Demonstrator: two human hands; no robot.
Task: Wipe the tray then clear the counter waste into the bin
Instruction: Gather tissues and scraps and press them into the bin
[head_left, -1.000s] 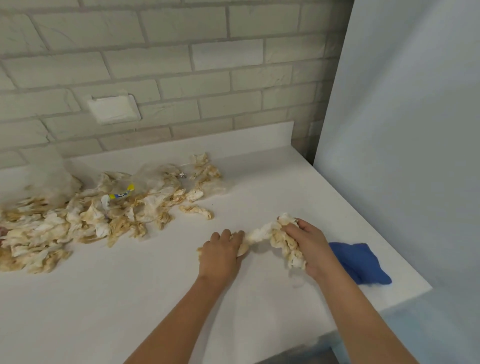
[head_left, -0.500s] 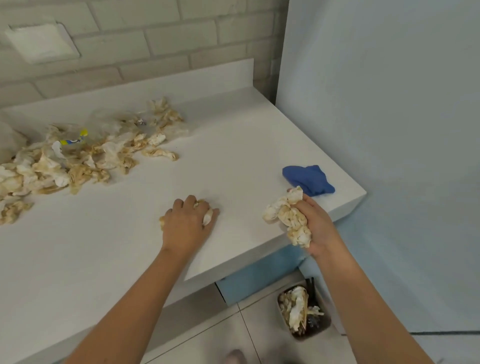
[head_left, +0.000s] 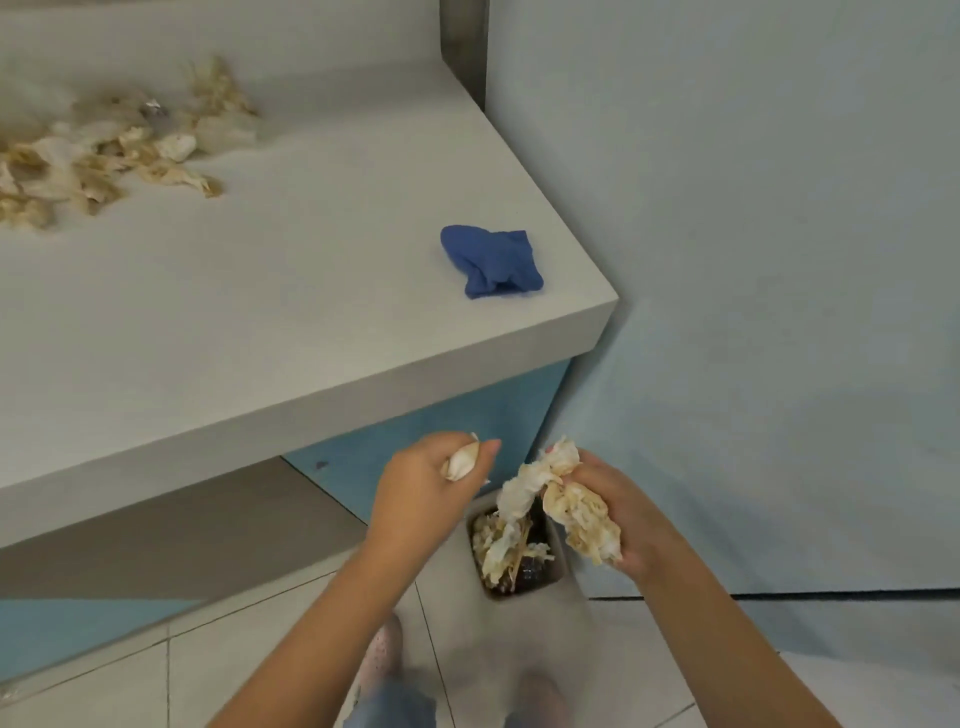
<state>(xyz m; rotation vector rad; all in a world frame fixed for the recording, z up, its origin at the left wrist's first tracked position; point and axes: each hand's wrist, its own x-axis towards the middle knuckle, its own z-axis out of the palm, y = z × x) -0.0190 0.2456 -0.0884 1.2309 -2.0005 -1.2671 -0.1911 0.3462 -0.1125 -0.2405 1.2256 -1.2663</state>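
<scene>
Head view, steeply downward, close

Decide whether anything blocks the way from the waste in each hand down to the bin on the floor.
Nothing visible does. The right hand grips a wad of tissue over the open bin; the left hand holds a small scrap just left of it. No lid shows.

Pale tiled floor (head_left: 234, 670), blue cabinet front (head_left: 467, 415), light blue wall panel (head_left: 779, 260) on the right, speckled shoe (head_left: 384, 649)
</scene>
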